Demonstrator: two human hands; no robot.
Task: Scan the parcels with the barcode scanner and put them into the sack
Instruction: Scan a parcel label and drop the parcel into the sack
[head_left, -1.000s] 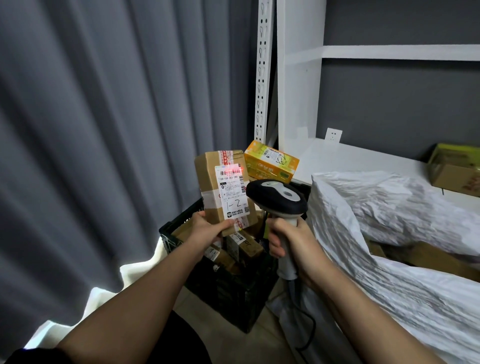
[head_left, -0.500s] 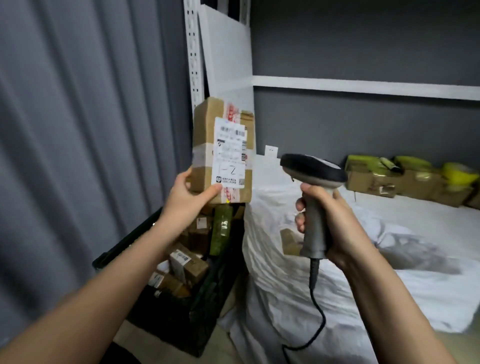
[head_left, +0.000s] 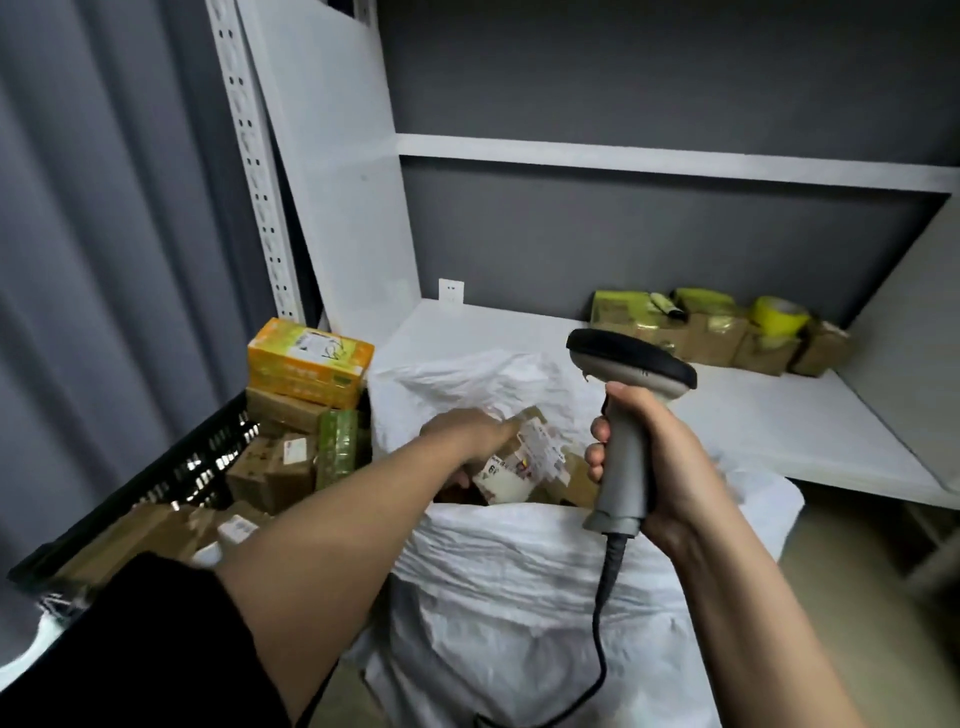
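My left hand (head_left: 470, 434) reaches into the open mouth of the white sack (head_left: 519, 582) and grips the left end of a brown parcel (head_left: 535, 454) with a white label, which lies tilted inside the opening. The hand is blurred. My right hand (head_left: 675, 467) holds the grey barcode scanner (head_left: 626, 441) upright by its handle, just right of the sack mouth, with its black head above my fist and its cable hanging down in front of the sack.
A black crate (head_left: 171, 467) left of the sack holds several brown parcels and an orange box (head_left: 309, 366) on top. Behind the sack, a white shelf (head_left: 753, 415) carries several boxes (head_left: 722, 332) and a yellow tape roll (head_left: 779, 314). A grey curtain hangs at left.
My left hand carried the scanned parcel from in front of the scanner down and to the right into the sack mouth. The scanner stayed in my right hand and no longer points at the label.
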